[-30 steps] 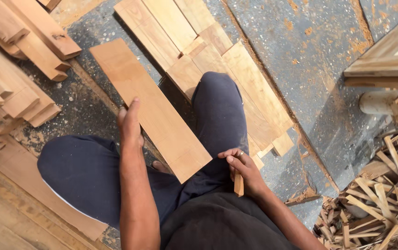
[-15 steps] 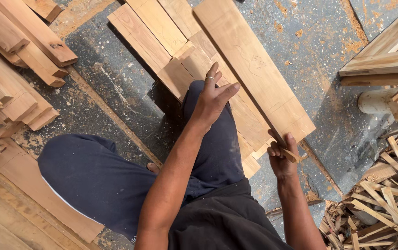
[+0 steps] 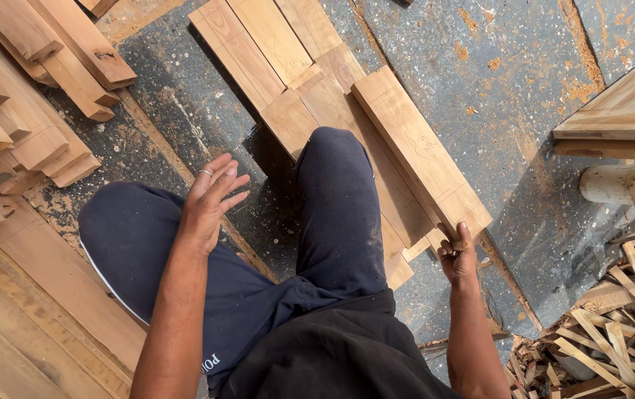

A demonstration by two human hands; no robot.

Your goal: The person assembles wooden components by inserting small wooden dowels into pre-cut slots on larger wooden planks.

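Note:
I sit on the floor in dark blue trousers [image 3: 332,214]. My right hand [image 3: 458,257] grips the near end of a long light wooden board [image 3: 417,151]. That board lies slanted on top of a row of flat boards [image 3: 273,52] just right of my raised knee. My left hand [image 3: 210,198], with a ring on one finger, hovers open above my left thigh with spread fingers and holds nothing.
Stacks of short wooden blocks [image 3: 29,111] sit at the left, with flat planks [image 3: 29,325] at the lower left. A heap of thin wood offcuts [image 3: 613,332] fills the lower right. A wooden frame [image 3: 620,118] and a round post [image 3: 613,185] stand at the right on the dusty concrete floor [image 3: 502,66].
The board went from my lap over my knee onto the row of boards at the right. My left hand let go of it and drew back to the left; my right hand keeps its near end.

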